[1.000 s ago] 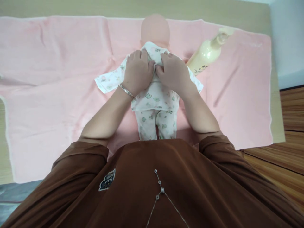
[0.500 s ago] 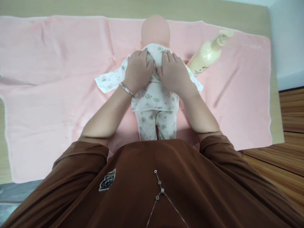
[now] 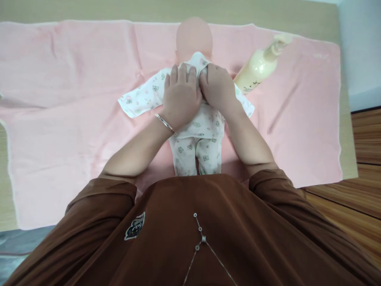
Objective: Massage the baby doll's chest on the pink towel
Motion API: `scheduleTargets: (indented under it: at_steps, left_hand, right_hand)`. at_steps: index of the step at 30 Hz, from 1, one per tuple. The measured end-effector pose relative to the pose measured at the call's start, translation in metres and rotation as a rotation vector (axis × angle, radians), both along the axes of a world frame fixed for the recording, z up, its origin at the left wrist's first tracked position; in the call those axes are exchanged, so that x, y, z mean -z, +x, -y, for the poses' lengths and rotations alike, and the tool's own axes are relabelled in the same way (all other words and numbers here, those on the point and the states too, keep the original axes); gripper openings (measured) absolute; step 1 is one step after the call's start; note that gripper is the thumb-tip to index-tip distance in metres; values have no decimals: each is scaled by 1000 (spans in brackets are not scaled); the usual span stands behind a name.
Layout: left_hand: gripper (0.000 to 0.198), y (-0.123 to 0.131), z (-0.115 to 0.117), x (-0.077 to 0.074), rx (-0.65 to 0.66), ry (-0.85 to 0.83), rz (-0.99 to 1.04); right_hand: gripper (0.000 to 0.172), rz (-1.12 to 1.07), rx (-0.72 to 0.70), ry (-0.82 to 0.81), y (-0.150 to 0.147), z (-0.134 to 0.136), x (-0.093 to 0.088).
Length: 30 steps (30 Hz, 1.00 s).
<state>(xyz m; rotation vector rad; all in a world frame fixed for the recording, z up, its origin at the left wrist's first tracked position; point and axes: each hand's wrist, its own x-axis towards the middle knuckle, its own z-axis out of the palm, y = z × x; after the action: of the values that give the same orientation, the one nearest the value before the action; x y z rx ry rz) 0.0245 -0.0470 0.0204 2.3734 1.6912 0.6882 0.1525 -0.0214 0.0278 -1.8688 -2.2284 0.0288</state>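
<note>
A baby doll (image 3: 194, 39) lies in the middle, its bald head pointing away from me and its face hidden. It wears a white printed shirt (image 3: 150, 93) with long sleeves spread to both sides, and matching pants (image 3: 206, 157). My left hand (image 3: 182, 95) rests over the upper part of the shirt, fingers spread and stretched toward the collar. Close beside it, my right hand (image 3: 219, 89) is closed on the shirt near the neck, where the cloth is bunched up. The right fingertips are partly hidden.
Beneath the doll a pink cloth (image 3: 59, 131) covers much of the tabletop (image 3: 268, 12). A cream pump bottle (image 3: 259, 65) lies tilted to the doll's right, near its sleeve. Wood-grain boards (image 3: 367, 139) show past the table's right edge.
My left hand has shifted right and slightly down, its fingers now spread on the shirt. My right hand has curled in at the collar, and the cloth there is raised into a fold.
</note>
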Motion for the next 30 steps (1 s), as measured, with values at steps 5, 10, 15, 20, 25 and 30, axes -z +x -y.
scheduleTargets:
  at_steps: [5,10,15,20,25,30]
  left_hand:
    - [34,-7,-14,7,48,2,89]
    - [14,-17,-43,26,-50,-12,191]
    - [13,-15,-49,42,-109,-5,297]
    - [19,-14,-42,39,-90,30,308]
    - [18,-13,-41,33,-156,-47,276]
    - [16,-13,-42,34,-155,-69,333]
  right_hand:
    - [43,9,-8,11,-3,12,-1]
    - [55,-63,-50,71,-25,40,-5]
    - [45,-52,-19,79,-22,24,0]
    - [44,-86,127,98,-8,-4,18]
    - [41,-102,150,92,-8,-7,23]
    - [38,9,166,32,-12,3,10]
